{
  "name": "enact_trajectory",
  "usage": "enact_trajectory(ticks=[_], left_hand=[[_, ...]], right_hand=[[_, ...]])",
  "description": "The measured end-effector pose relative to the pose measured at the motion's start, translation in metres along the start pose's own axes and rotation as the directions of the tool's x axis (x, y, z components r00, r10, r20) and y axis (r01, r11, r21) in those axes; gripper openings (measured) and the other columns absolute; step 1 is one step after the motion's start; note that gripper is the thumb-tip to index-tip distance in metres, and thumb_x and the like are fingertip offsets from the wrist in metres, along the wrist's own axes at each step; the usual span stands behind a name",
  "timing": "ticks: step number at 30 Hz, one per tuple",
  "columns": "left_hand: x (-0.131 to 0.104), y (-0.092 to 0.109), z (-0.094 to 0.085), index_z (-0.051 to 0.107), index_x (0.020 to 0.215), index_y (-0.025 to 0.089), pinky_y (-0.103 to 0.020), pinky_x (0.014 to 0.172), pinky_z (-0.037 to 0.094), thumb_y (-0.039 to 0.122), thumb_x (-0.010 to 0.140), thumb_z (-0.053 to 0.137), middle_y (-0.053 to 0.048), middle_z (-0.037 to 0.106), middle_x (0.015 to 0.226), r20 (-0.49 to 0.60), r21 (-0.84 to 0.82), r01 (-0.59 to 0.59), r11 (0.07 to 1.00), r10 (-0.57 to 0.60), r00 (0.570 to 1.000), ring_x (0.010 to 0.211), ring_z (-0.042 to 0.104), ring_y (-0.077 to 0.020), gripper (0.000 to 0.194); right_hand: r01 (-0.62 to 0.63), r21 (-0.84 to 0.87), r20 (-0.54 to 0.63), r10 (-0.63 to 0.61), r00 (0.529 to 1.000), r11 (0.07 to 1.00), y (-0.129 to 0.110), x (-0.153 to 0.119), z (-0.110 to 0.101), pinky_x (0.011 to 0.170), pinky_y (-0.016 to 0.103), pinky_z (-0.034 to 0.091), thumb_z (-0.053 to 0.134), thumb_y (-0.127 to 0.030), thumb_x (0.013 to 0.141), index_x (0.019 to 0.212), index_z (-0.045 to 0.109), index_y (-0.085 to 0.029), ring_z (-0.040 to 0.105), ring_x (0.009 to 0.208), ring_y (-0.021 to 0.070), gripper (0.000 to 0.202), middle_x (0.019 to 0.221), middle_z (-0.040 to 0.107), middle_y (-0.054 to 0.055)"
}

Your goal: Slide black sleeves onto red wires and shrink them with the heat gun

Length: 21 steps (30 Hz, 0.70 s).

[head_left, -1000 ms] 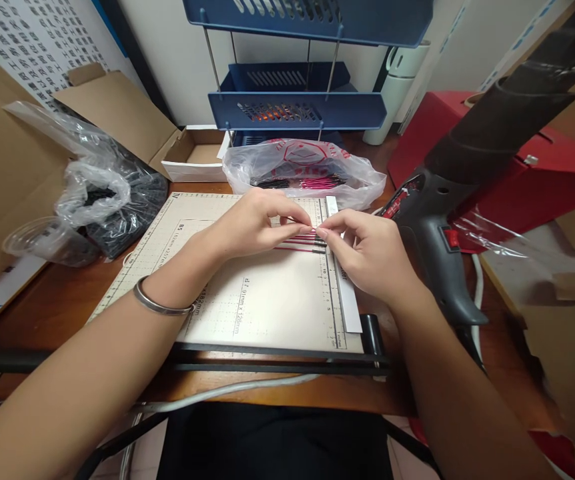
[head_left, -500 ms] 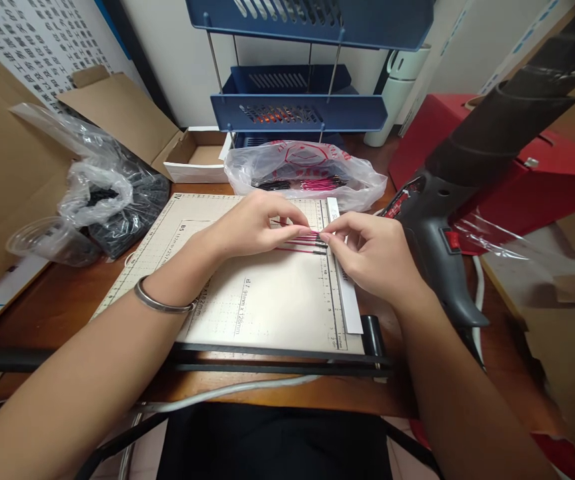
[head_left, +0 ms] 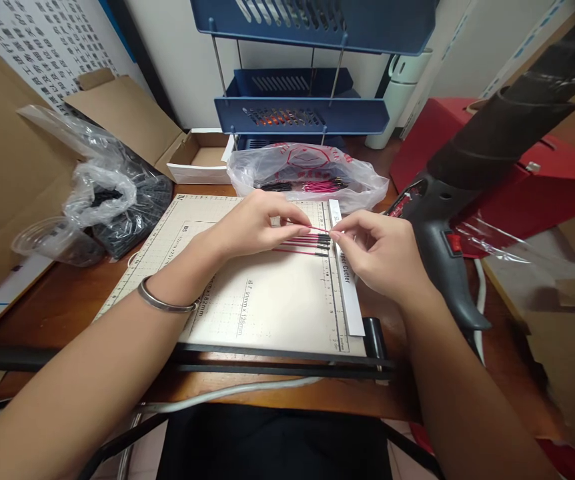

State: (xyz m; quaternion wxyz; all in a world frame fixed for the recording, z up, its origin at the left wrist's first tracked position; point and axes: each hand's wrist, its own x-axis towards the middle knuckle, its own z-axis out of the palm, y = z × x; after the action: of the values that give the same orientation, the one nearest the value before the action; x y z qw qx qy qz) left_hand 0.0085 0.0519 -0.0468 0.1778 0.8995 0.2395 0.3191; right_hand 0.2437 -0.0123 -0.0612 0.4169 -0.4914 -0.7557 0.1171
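Observation:
Several thin red wires with black ends (head_left: 312, 246) lie side by side across the paper cutter (head_left: 287, 293), their black ends toward its right edge. My left hand (head_left: 262, 227) rests over the wires' left part, thumb and fingers closed round one red wire (head_left: 319, 229) that stretches to the right. My right hand (head_left: 375, 250) pinches that same wire's right end between thumb and forefinger, just above the cutter's white strip (head_left: 350, 300). Beneath my left palm the wires' far ends are hidden.
Behind the cutter lies a clear plastic bag (head_left: 307, 167) with more red and black wires. A heat gun (head_left: 447, 200) stands at right before a red box (head_left: 497, 173). Blue tiered trays (head_left: 302, 113) rise at the back. A bag of black pieces (head_left: 132, 207) sits left.
My right hand has shifted slightly right, and a red wire now shows stretched between both hands. More of the black ends below are uncovered. The view has tilted a little.

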Motion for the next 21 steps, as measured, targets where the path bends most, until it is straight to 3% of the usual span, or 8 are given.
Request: enact_trajectory(ticks=[16,21], left_hand=[[-0.0016,-0.0065,-0.0071,0.088,0.095,0.024,-0.024,0.071,0.052,0.026,0.092,0.074,-0.003,0.082,0.083,0.007,-0.011,0.044,0.999,-0.044,0.999,0.073,0.072,-0.0130,0.015],[-0.0017,-0.0060,-0.0083,0.089,0.096,0.023,-0.023,0.065,0.053,0.030,0.092,0.075,-0.004,0.082,0.079,0.060,-0.081,0.079,0.994,-0.074,0.995,0.070,0.072,-0.0138,0.016]], right_hand=[[-0.044,0.039,0.031,0.042,0.999,0.998,0.0035,-0.0013,-0.0043,0.055,0.029,0.037,0.070,-0.017,0.085,0.081,0.076,-0.019,0.051,0.052,0.0121,0.008,0.062,0.067,-0.001],[-0.042,0.053,0.040,0.040,0.998,0.998,0.0041,-0.0011,-0.0046,0.054,0.028,0.035,0.070,-0.016,0.085,0.080,0.076,-0.018,0.049,0.052,0.0114,0.008,0.060,0.065,-0.001]])
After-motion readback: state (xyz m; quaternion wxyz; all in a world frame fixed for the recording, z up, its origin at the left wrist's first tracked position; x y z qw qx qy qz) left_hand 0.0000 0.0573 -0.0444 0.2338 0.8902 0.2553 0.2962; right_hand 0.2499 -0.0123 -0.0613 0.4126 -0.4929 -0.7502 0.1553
